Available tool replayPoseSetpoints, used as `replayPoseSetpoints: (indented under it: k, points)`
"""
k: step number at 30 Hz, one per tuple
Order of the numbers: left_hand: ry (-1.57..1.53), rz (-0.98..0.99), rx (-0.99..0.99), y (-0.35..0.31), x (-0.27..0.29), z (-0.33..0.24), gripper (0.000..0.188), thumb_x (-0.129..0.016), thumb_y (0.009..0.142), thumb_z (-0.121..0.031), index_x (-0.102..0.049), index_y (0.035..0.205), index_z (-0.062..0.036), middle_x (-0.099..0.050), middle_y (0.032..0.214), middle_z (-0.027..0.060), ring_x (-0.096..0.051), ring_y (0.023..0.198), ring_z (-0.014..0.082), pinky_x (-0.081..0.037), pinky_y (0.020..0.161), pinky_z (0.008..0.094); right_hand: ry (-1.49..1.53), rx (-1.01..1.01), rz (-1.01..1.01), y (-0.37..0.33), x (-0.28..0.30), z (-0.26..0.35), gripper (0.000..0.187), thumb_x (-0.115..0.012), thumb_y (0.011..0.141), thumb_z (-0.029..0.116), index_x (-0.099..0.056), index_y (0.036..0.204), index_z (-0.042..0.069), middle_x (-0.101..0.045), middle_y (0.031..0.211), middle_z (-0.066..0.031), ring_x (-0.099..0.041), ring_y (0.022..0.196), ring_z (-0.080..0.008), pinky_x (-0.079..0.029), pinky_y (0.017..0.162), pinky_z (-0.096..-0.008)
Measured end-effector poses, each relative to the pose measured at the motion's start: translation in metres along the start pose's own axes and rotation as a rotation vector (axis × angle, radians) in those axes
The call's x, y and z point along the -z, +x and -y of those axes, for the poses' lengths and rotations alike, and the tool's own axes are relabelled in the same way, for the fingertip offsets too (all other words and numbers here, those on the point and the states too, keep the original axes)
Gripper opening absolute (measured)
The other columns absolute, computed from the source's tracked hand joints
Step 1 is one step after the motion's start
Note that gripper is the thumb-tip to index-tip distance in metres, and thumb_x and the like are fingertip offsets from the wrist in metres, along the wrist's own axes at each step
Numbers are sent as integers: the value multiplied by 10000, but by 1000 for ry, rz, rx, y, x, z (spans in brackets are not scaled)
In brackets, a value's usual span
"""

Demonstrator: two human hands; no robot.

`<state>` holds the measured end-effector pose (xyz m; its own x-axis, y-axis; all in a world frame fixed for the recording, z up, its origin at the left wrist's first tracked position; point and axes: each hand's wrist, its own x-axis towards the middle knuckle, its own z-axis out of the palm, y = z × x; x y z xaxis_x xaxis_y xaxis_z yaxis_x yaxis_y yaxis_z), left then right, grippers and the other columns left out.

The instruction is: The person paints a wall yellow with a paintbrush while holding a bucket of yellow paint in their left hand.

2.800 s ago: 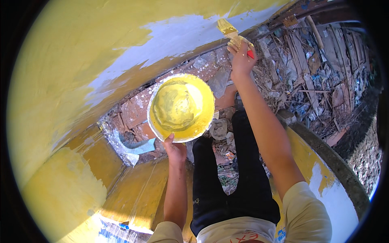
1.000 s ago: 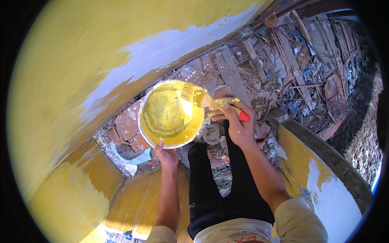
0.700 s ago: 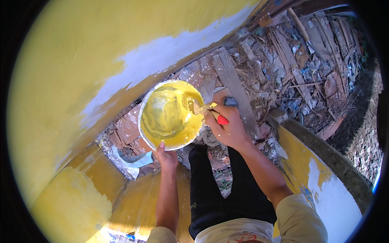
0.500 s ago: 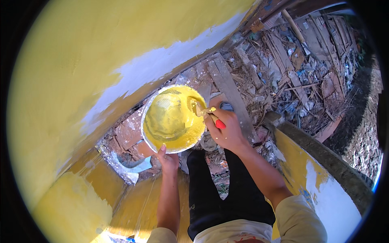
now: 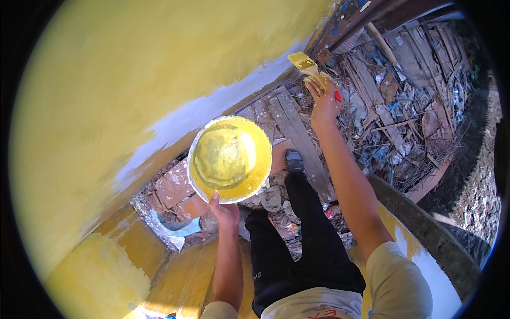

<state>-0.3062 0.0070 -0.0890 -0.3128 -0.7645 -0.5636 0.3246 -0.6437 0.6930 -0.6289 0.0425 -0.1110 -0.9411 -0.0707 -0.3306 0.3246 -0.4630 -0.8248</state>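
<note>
My left hand [image 5: 224, 211] grips the near rim of a round paint bucket [image 5: 267, 181], thumb over the edge and the other fingers hidden beneath. Yellow paint [image 5: 247, 146] coats its inside. In my right hand [image 5: 325, 101] is a paintbrush [image 5: 304, 63] with a red-tipped handle, its flat bristles loaded with yellow. Yellow smears cover those fingers. The bristles are by the lower part of the wall [image 5: 133, 69], close to its unpainted whitish strip [image 5: 212, 103]; whether they touch it I cannot tell.
Loose boards [image 5: 300, 122] and rubbish [image 5: 372, 101] cover the ground. A low concrete-topped wall [image 5: 419, 223] runs along the right. My shoe [image 5: 293, 159] rests among the boards. A blue plastic piece [image 5: 183, 227] lies at the lower left, near another yellow wall [image 5: 130, 239].
My right hand has lifted the paintbrush out of the bucket and carried it forward and right to the wall's foot. My left hand still holds the bucket in nearly the same place.
</note>
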Motion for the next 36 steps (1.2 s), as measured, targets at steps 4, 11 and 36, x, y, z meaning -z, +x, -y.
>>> replayPoseSetpoints:
  k: [4, 11, 36]
  points:
    - [55, -6, -18, 4, -6, -2, 619, -546, 775, -324, -349, 1312, -87, -441, 1291, 71, -414, 1201, 241, -300, 1019, 406, -37, 115, 66, 22, -37, 24, 288, -487, 881, 187, -510, 1008, -70, -583, 979, -182, -618, 833, -254, -543, 758, -357]
    - [135, 27, -50, 4, -4, -4, 657, -532, 779, -393, -323, 1330, -101, -392, 1326, 63, -356, 1235, 237, -267, 1025, 416, 111, 158, -87, 28, 8, -6, 313, -466, 889, 179, -487, 1050, -89, -590, 970, -187, -616, 863, -280, -545, 777, -378]
    - [148, -15, -64, -4, 48, -24, 645, -492, 797, -433, -329, 1330, -108, -405, 1309, 60, -379, 1209, 230, -280, 1007, 417, 110, 159, 32, 26, -39, 50, 354, -441, 911, 186, -444, 1085, -123, -519, 1086, -210, -573, 978, -295, -518, 878, -354]
